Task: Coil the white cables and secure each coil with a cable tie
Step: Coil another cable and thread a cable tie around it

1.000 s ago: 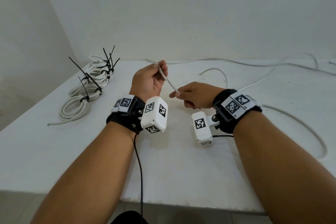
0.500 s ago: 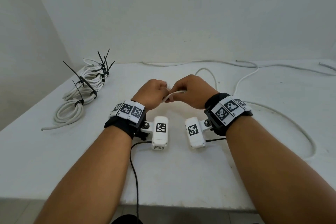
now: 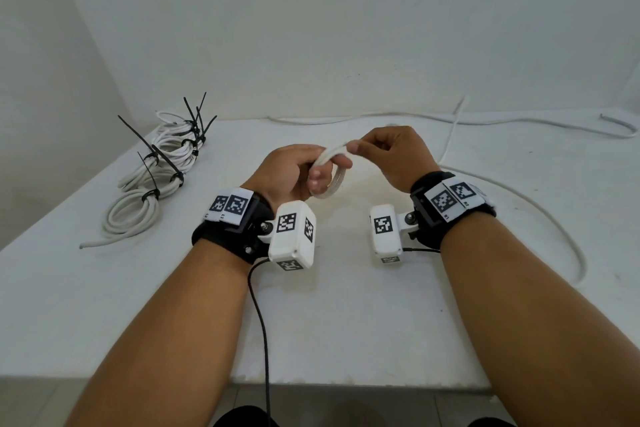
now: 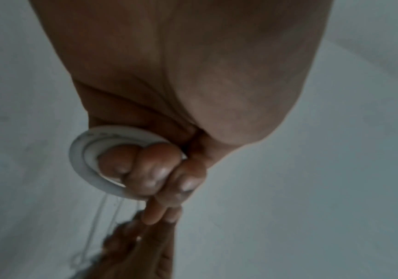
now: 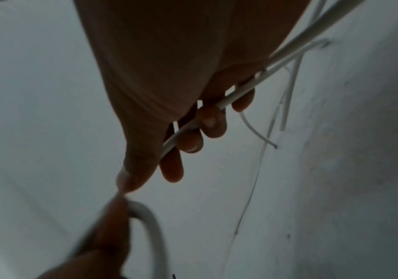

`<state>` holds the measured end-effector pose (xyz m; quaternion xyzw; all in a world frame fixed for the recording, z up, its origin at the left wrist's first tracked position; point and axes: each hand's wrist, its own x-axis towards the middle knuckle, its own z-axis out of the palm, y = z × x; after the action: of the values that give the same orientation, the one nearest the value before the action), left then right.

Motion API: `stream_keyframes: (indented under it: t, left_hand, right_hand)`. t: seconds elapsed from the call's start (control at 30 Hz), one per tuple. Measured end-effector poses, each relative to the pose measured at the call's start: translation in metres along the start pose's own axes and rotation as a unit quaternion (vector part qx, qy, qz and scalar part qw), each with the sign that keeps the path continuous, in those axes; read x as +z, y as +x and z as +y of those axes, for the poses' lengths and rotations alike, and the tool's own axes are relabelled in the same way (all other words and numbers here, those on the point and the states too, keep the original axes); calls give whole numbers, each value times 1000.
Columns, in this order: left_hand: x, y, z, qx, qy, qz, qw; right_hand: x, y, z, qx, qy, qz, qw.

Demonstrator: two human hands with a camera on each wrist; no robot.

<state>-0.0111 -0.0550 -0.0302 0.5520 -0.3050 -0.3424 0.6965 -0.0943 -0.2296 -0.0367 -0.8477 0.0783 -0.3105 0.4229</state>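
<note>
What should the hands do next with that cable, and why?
Probably wind another loop: the left hand holds only a small coil round its fingers, while the right hand grips the cable, much of which trails loose on the table.

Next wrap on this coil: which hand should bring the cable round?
Right. The right hand already has the free white cable running through its fingers, while the left hand is occupied, its fingers hooked through the small coil and holding it in shape.

The head view was evenly and softly lit, with only faint shadows cast and straight edges bent toward the borders. Both wrist views were rendered dim, grainy and blurred, the skin underexposed.
</note>
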Motion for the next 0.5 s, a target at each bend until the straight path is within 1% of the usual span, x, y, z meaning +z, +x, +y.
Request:
stream_keyframes:
  t: [0.07, 0.17, 0.23, 0.3, 0.33, 0.4, 0.5]
  left_hand:
    - [2, 0, 3, 23, -107, -23, 994]
    - [1, 1, 10, 57, -264, -58, 961]
    - [-1, 4, 14, 98, -343, -38, 933]
    - [-6, 7, 16, 140, -386, 34, 911]
    - [-8, 9, 16, 155, -383, 81, 907]
    - [-10, 12, 12, 168, -329, 150, 917]
    - [-6, 18, 1, 178, -176, 193, 949]
  right_hand:
    - [0, 1, 4, 30, -14, -32, 999]
    - [3, 2, 6, 74, -16, -90, 993]
    - [3, 1, 7, 91, -42, -141, 985]
    - [4, -3, 6, 97, -76, -210, 970]
    - [4, -5, 5, 95, -90, -240, 962]
    - [5, -6, -1, 86, -106, -278, 951]
    - [8, -8, -11, 75, -122, -309, 940]
